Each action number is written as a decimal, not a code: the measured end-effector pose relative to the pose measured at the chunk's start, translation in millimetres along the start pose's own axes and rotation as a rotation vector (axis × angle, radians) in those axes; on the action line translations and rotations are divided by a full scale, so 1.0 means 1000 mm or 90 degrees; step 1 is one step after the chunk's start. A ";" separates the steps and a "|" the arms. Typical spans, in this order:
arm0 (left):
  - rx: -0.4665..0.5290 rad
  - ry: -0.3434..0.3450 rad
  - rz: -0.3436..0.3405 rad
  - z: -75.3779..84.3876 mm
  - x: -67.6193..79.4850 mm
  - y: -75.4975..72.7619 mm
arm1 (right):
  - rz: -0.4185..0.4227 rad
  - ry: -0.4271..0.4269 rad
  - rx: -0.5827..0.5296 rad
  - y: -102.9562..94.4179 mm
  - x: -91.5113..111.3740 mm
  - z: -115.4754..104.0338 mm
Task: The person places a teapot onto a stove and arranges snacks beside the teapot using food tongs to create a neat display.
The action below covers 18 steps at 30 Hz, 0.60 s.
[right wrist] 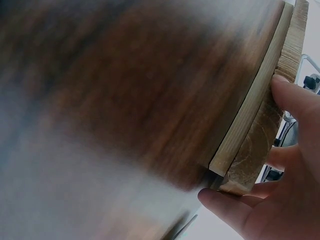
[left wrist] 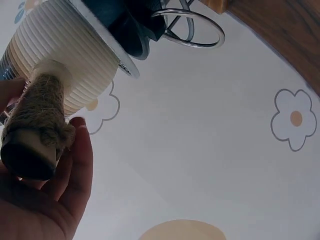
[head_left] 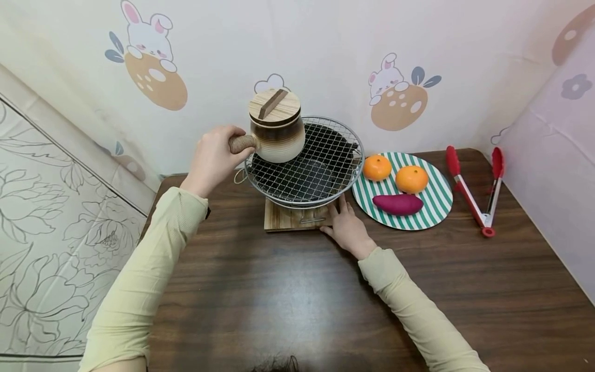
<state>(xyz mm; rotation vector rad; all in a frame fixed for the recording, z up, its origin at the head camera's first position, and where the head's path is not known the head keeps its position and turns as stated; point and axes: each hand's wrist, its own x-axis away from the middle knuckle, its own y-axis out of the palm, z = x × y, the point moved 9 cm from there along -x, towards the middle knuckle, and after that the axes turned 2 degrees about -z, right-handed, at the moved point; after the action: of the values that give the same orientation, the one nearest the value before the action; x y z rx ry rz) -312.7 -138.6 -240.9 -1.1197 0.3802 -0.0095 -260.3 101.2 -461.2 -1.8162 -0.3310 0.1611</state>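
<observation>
My left hand [head_left: 215, 157] grips the rope-wrapped side handle [left wrist: 37, 107] of a cream-and-brown ribbed ceramic teapot [head_left: 279, 139]. Its round wooden lid [head_left: 274, 107] has a darker bar across the top. The teapot overlaps the left part of a round wire grill rack [head_left: 325, 165], set over a black stove bowl. Underneath lies a wooden board [head_left: 283, 217]. My right hand [head_left: 346, 227] touches the board's front right corner, fingers spread and mostly straight. In the right wrist view, the thumb [right wrist: 282, 87] rests against the board's edge.
Right of the stove, a green-and-white striped plate [head_left: 439, 206] bears two oranges [head_left: 394, 174] and a purple sweet potato [head_left: 397, 204]. Farther right lie red-tipped tongs [head_left: 483, 217], spread apart. A patterned curtain [head_left: 325, 51] borders the back of the brown table [head_left: 288, 299].
</observation>
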 end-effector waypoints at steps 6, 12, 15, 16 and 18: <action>0.009 -0.004 0.035 -0.005 0.006 -0.004 | 0.004 -0.001 -0.009 0.000 0.000 0.000; 0.029 -0.005 0.102 -0.012 0.021 -0.012 | 0.003 -0.003 -0.008 0.000 0.000 0.000; 0.035 -0.005 0.126 -0.016 0.031 -0.016 | 0.009 -0.004 -0.002 0.000 -0.001 0.000; 0.037 -0.007 0.131 -0.017 0.035 -0.016 | 0.011 -0.005 0.000 0.000 -0.001 0.000; 0.041 -0.020 0.138 -0.022 0.043 -0.017 | 0.012 -0.006 0.003 0.000 -0.001 0.000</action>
<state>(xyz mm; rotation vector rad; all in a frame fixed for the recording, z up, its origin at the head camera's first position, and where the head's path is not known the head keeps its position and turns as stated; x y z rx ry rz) -276.5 -173.9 -247.0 -1.0103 0.4688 0.1849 -261.1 101.3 -461.3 -1.8152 -0.3193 0.1832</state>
